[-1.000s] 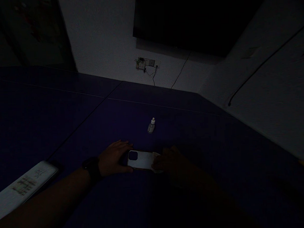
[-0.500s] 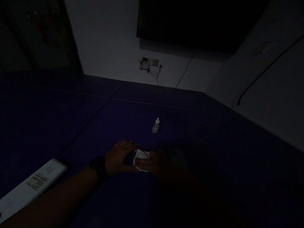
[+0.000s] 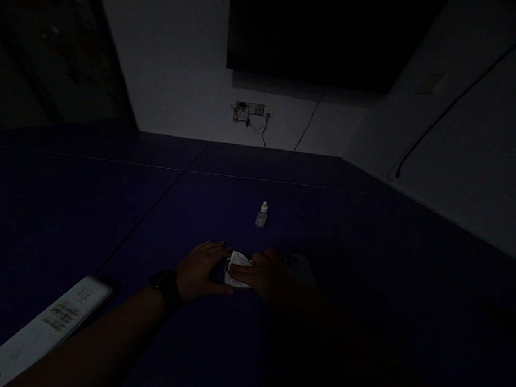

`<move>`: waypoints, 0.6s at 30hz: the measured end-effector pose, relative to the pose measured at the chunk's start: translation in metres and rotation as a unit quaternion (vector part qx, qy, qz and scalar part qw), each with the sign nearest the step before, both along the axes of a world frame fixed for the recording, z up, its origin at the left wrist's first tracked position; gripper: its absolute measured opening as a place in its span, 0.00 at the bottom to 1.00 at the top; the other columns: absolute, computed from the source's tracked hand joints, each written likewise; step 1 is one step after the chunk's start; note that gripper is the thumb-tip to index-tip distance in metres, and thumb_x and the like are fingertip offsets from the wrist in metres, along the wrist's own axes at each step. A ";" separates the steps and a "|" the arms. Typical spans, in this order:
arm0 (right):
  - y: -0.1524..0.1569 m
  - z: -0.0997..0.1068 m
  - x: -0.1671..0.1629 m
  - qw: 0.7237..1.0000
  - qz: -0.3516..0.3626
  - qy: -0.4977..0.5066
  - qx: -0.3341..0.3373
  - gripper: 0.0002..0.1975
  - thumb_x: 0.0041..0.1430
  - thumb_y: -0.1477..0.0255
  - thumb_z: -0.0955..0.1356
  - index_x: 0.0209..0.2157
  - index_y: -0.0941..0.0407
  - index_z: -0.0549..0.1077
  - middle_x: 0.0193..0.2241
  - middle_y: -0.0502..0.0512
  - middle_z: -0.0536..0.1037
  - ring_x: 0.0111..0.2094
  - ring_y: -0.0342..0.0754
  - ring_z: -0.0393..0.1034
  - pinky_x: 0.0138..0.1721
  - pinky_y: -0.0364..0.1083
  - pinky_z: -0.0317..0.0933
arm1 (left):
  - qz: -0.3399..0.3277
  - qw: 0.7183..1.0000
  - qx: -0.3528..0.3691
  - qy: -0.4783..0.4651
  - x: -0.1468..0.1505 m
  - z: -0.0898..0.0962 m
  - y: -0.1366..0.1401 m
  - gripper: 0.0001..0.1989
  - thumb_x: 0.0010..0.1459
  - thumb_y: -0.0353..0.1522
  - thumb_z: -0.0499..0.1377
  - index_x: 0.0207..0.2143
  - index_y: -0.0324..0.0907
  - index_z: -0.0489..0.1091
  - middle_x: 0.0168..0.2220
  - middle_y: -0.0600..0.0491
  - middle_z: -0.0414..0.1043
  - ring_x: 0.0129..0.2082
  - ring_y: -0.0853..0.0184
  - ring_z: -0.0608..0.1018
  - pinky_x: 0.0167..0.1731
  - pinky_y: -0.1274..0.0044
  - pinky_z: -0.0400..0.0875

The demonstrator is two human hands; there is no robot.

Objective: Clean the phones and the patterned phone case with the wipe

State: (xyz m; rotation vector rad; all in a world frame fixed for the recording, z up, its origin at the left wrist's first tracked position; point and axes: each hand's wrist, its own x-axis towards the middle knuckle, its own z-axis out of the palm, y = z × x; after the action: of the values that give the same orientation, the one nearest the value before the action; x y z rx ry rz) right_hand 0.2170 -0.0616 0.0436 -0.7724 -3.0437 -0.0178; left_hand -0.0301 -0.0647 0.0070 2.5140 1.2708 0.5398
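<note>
My left hand (image 3: 201, 269) bears a dark watch and braces the left end of a flat, light-edged phone case (image 3: 227, 271), thumb at its near corner and fingers at its far one. On top of the case lies a crumpled white tissue (image 3: 239, 261). My right hand (image 3: 267, 275) presses this tissue down with its fingers and covers the right part of the case. Just right of that hand, partly behind it, a phone (image 3: 301, 265) lies with its camera lenses up. A small clear dropper bottle (image 3: 261, 217) with a white top stands beyond both hands.
A long white box-like device (image 3: 55, 322) with writing on it lies at the left, beside my forearm. The dark blue table (image 3: 157, 214) has seams and reaches the far wall. There, sockets (image 3: 255, 109) and cables sit below a large dark screen (image 3: 320, 39). The room is dim.
The view has shifted slightly. My right hand still presses the tissue on the phone case, with its fingers barely moved. The left hand keeps its place at the case's left end.
</note>
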 end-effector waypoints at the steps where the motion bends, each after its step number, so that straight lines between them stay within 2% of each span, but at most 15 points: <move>1: 0.000 0.000 0.002 1.000 0.002 -0.006 -0.001 0.20 0.72 0.75 0.61 0.60 0.48 0.69 0.47 0.56 0.78 0.42 0.50 0.64 0.39 0.51 0.49 | 0.000 1.000 0.000 -0.001 0.000 0.000 0.000 0.43 0.46 0.55 0.70 0.60 0.48 0.63 0.63 0.46 0.68 0.65 0.49 0.67 0.65 0.53 0.52; 5: 0.004 0.000 0.010 0.999 0.028 -0.028 -0.015 0.21 0.70 0.74 0.63 0.61 0.45 0.68 0.50 0.54 0.78 0.41 0.51 0.65 0.41 0.51 0.50 | -0.002 1.000 -0.003 -0.004 0.000 0.001 0.000 0.42 0.46 0.56 0.69 0.59 0.50 0.65 0.63 0.47 0.68 0.65 0.49 0.67 0.65 0.53 0.52; 9: 0.008 0.005 0.011 0.999 -0.024 -0.033 -0.003 0.24 0.68 0.79 0.61 0.61 0.46 0.67 0.56 0.53 0.75 0.43 0.52 0.65 0.43 0.53 0.52 | -0.004 1.000 -0.004 -0.008 0.000 0.001 -0.001 0.42 0.47 0.57 0.68 0.60 0.50 0.64 0.63 0.47 0.68 0.65 0.49 0.66 0.66 0.54 0.51; 12: 0.007 0.008 0.010 0.998 -0.043 -0.049 0.006 0.26 0.67 0.80 0.60 0.63 0.48 0.66 0.58 0.57 0.73 0.44 0.53 0.66 0.44 0.53 0.52 | -0.001 1.000 -0.005 -0.009 0.000 0.001 -0.001 0.42 0.47 0.57 0.68 0.60 0.50 0.64 0.63 0.47 0.68 0.65 0.49 0.66 0.66 0.54 0.51; 15: 0.005 0.007 0.015 0.998 -0.013 -0.061 -0.013 0.24 0.69 0.77 0.61 0.63 0.48 0.66 0.52 0.59 0.76 0.43 0.53 0.67 0.43 0.52 0.53 | 0.001 1.000 -0.008 -0.009 0.000 0.001 -0.001 0.42 0.46 0.57 0.69 0.59 0.50 0.65 0.63 0.46 0.68 0.65 0.49 0.66 0.65 0.54 0.52; 18: 0.006 0.005 0.021 0.996 0.030 -0.063 -0.046 0.24 0.68 0.75 0.63 0.62 0.44 0.67 0.56 0.54 0.75 0.47 0.54 0.66 0.45 0.52 0.52 | 0.000 1.000 -0.010 -0.008 0.000 0.002 -0.001 0.41 0.46 0.56 0.69 0.58 0.50 0.66 0.63 0.46 0.68 0.65 0.48 0.66 0.65 0.53 0.52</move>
State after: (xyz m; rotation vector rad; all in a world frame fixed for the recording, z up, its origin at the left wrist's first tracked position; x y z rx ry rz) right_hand 0.2375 -0.0556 0.0483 -0.7091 -3.2067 0.0781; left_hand -0.0297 -0.0654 0.0089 2.4895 1.2641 0.5432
